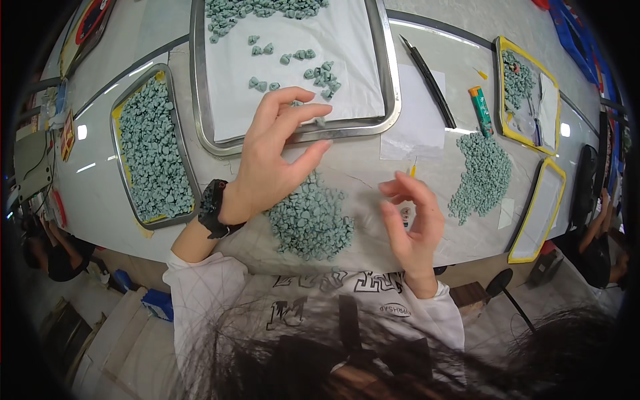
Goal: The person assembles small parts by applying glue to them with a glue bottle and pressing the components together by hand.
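My left hand (277, 150), with a black watch on the wrist, reaches over the near rim of a metal tray (293, 139). Its fingers are spread, and one small grey-green stone-like piece (320, 121) lies just under the fingertips. White paper (300, 87) lines the tray, bearing scattered pieces and a thicker heap (267, 8) at the far end. Below that hand, a loose pile of the same pieces (312, 223) rests on the table. To the right of this pile hovers my right hand (419, 230), fingers curved and thumb apart, holding nothing I can see.
A smaller tray (115, 143) full of pieces stands left. On the right are another pile (481, 175), a green tube with an orange cap (480, 110), a long black pointed tool (430, 83), a yellow-edged tray (557, 150) holding pieces and tools, and a yellow-edged frame (533, 220).
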`<state>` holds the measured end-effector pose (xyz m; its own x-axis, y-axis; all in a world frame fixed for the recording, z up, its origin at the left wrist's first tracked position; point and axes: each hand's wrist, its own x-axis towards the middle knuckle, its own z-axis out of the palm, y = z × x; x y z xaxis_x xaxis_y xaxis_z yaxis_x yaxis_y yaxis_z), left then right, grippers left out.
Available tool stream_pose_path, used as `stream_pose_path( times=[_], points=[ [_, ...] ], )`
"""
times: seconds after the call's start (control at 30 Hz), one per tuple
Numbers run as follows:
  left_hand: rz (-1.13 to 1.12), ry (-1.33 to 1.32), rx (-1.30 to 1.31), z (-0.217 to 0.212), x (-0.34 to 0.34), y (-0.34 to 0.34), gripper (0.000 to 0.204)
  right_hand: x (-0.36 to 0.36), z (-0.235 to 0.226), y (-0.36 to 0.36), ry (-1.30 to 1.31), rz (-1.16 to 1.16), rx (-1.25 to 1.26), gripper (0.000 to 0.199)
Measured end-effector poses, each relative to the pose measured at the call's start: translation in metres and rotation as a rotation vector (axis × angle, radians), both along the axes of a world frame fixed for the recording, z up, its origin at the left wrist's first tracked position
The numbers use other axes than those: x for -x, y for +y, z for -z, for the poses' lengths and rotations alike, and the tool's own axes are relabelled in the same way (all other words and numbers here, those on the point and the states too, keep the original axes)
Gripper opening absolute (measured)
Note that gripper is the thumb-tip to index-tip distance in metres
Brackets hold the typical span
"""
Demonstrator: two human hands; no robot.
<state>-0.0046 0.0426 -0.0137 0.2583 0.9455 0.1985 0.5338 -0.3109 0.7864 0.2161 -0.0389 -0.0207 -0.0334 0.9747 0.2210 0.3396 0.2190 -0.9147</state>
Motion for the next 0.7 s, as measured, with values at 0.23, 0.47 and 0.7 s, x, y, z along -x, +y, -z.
stream_pose_path(
  times=[0.23,0.47,0.7],
  points=[
    [0.404,0.301,-0.071,0.012,-0.025,-0.045,0.026,-0.054,-0.031,-0.011,-0.196,0.085,0.128,0.066],
    [0.369,0.323,-0.095,0.030,-0.027,-0.044,0.019,-0.039,-0.012,0.002,-0.879,-0.372,0.188,0.071],
    [0.361,0.086,-0.024,0.016,-0.020,-0.035,0.015,-0.023,-0.002,-0.001,-0.149,-0.276,0.017,0.053]
  ],
)
